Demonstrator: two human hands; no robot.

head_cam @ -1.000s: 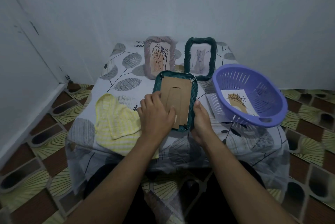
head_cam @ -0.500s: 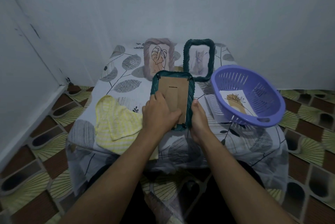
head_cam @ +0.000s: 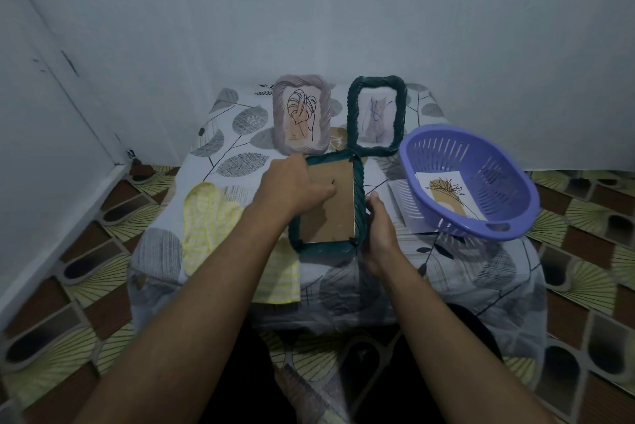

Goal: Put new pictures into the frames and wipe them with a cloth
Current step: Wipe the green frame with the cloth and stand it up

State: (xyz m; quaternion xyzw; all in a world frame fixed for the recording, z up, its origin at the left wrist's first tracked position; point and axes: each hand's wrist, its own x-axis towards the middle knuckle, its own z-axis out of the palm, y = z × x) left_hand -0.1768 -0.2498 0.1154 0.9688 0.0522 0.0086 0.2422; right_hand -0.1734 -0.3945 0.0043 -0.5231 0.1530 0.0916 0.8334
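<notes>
Dark green woven picture frame [head_cam: 359,190] lies face down, near middle of the cloth-covered table [head_cam: 240,162] — the right hand [head_cam: 378,229] grips its right rim, fingers curled round; the left hand [head_cam: 294,187] touches its brown cardboard backing [head_cam: 331,217] with bent fingertips — whether pinching is unclear.

You have a low surface [head_cam: 240,162] at the centre of the frame, draped in a white cover printed with grey leaves and thin dark stems; the cover hangs over its near edge in loose folds; on its right side sits a purple slotted basket [head_cam: 443,152], tipped so its open mouth faces you; a plain pale wall [head_cam: 343,11] fills the upper half; a second pale wall [head_cam: 41,149] runs down the left; the floor [head_cam: 86,279] around the surface shows brown, yellow-green and dark arched tiles.
</notes>
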